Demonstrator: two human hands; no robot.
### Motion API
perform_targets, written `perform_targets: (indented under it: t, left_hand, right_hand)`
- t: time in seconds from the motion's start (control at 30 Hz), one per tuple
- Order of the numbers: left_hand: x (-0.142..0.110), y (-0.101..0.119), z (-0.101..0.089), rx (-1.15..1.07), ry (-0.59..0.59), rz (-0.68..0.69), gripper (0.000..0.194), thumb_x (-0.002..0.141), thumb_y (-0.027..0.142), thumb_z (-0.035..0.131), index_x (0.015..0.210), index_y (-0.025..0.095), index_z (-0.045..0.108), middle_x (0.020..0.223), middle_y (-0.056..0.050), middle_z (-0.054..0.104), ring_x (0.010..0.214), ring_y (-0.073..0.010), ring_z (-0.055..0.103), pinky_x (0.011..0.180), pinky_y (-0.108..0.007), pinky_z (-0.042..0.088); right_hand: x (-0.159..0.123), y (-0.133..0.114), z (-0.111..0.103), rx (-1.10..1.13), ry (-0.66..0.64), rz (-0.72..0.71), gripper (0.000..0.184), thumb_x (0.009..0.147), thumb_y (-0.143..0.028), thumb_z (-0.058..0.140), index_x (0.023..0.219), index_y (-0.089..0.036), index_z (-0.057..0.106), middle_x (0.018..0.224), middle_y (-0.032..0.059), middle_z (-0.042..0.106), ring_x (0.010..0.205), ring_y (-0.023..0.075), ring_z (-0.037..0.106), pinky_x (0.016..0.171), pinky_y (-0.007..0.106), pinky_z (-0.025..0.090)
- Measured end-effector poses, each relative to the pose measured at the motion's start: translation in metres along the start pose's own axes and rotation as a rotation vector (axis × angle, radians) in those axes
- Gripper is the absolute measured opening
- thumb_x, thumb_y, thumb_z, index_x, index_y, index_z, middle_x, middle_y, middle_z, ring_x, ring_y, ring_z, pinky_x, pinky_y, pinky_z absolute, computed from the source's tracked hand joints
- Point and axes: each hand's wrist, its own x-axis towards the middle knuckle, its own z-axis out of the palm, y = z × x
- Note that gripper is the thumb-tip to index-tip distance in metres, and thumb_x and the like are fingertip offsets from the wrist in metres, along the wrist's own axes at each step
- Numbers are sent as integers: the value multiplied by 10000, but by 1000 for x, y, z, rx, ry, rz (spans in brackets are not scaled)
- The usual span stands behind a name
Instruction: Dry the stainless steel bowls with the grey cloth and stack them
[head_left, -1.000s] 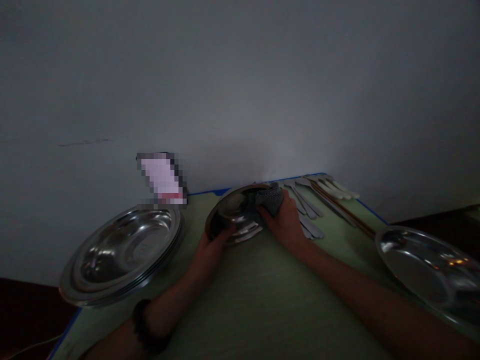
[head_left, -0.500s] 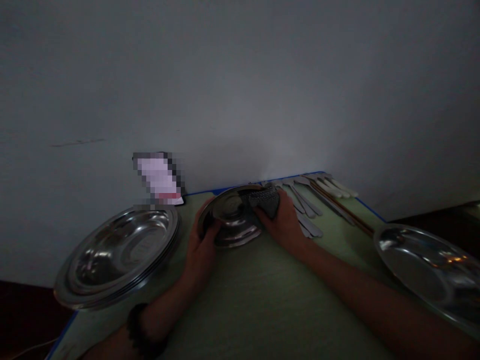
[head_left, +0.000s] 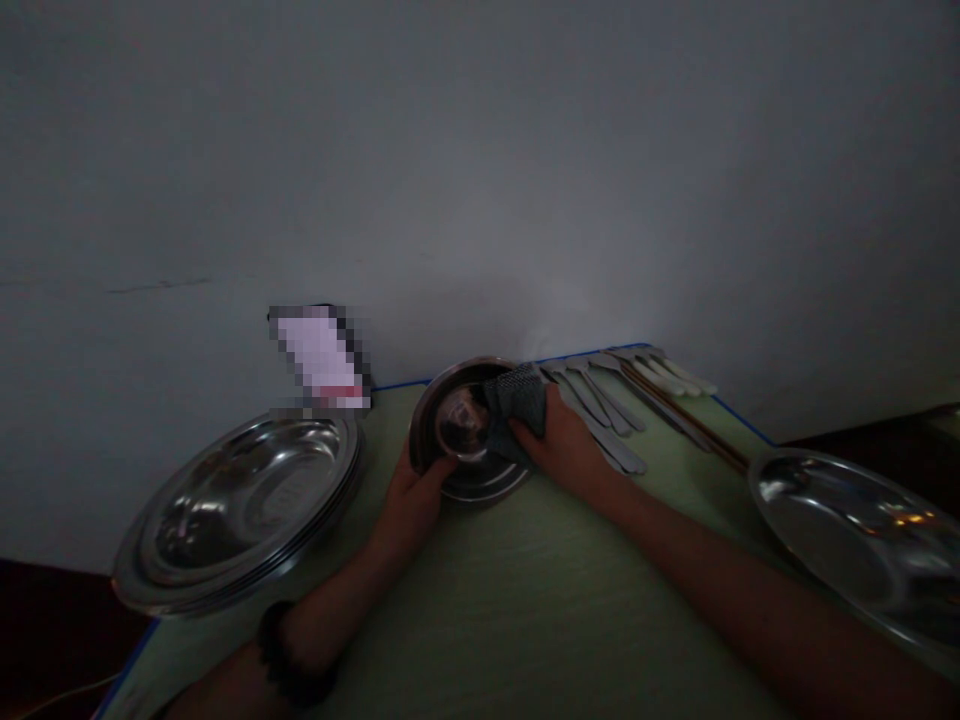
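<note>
A shiny round metal dish (head_left: 461,425), a plate or shallow bowl, is held tilted up near the table's back edge, its inside facing me. My left hand (head_left: 416,495) grips its lower left rim, with the thumb over the front. Bunched in my right hand (head_left: 566,440) is a dark grey cloth (head_left: 517,405), pressed against the dish's right side. The cloth covers part of the rim there. My right fingers are mostly hidden behind the cloth.
A stack of metal basins (head_left: 240,510) stands at the left. Behind it a phone (head_left: 319,355) leans on the wall. Forks and spoons (head_left: 600,395), brown chopsticks (head_left: 682,415) and white-handled cutlery (head_left: 675,375) lie at the back right. An oval metal tray (head_left: 832,540) sits at the right edge.
The dish has tipped up more toward me, showing more of its inside. My left hand has shifted slightly right, and my right hand with the cloth has moved a little left and down.
</note>
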Motion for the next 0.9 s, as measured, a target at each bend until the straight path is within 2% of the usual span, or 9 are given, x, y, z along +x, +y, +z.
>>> perform_targets:
  t: [0.33, 0.57, 0.7, 0.9]
  left_hand:
    - [0, -1, 0, -20, 1, -31, 531, 660, 276, 669, 1185, 209, 620, 1246, -55, 661, 1200, -293, 559, 1048, -456, 387]
    - [-1, 1, 0, 33, -11, -40, 548, 659, 302, 655, 1197, 210, 594, 1238, -49, 662, 1192, -276, 566, 1034, -418, 402]
    - [-1, -1, -1, 59, -43, 19, 516, 693, 316, 638, 1198, 226, 581, 1258, -46, 646, 1211, -275, 549, 1051, -431, 384]
    - [-7, -5, -4, 220, -139, 227, 482, 730, 298, 633, 1200, 222, 557, 1253, -76, 625, 1230, -271, 528, 1060, -442, 371]
  right_hand:
    - [0, -2, -2, -47, -57, 50, 306, 818, -407, 490, 1005, -172, 432, 882, 146, 656, 770, 269, 634, 663, 383, 474]
    - [0, -2, -2, -52, -53, 41, 303, 814, -398, 488, 1013, -179, 424, 899, 141, 660, 783, 275, 638, 663, 385, 473]
    - [0, -1, -1, -47, -37, 26, 313, 818, -406, 495, 1028, -184, 426, 890, 131, 664, 775, 272, 642, 656, 379, 473]
    - [0, -1, -3, -49, -69, 41, 290, 821, -375, 502, 1025, -187, 421, 873, 125, 676, 754, 275, 646, 624, 363, 467]
